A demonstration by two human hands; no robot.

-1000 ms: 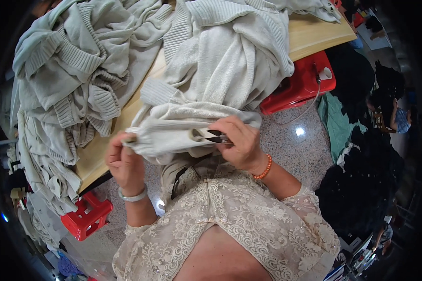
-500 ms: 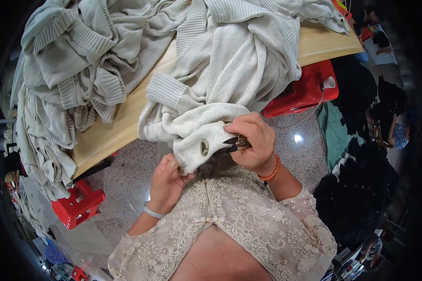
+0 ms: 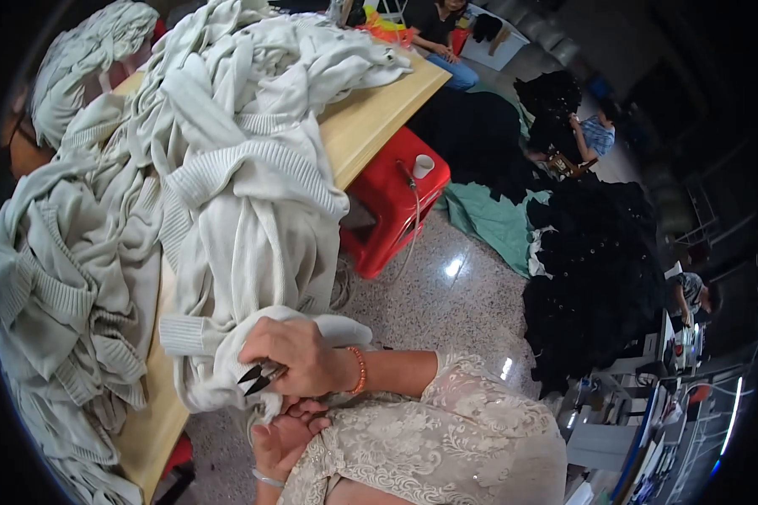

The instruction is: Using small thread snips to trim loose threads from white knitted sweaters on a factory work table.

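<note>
My right hand (image 3: 301, 358), with an orange bead bracelet at its wrist, is closed around small thread snips (image 3: 255, 380) whose dark pointed blades stick out to the left, slightly apart. Its fingers also rest against the bunched end of an off-white knitted sweater (image 3: 265, 252), which hangs over the table edge toward me. Just below, my left hand (image 3: 285, 439) is turned palm up, its fingers loosely curled and the thumb apart. Nothing shows in its palm. A fold of the sweater lies close above it, partly hidden by my right hand.
More off-white sweaters (image 3: 50, 278) are heaped along the wooden table (image 3: 387, 105). Beside it stands a red stool (image 3: 387, 210) with a white cup (image 3: 424, 165) and a cord. Dark fabric piles (image 3: 594, 278) and green cloth (image 3: 488, 223) lie rightward. Other people sit farther off.
The view has swung to the right. My left hand has let go of the sweater's edge and turned palm up under my right hand. The snips stay in my right hand.
</note>
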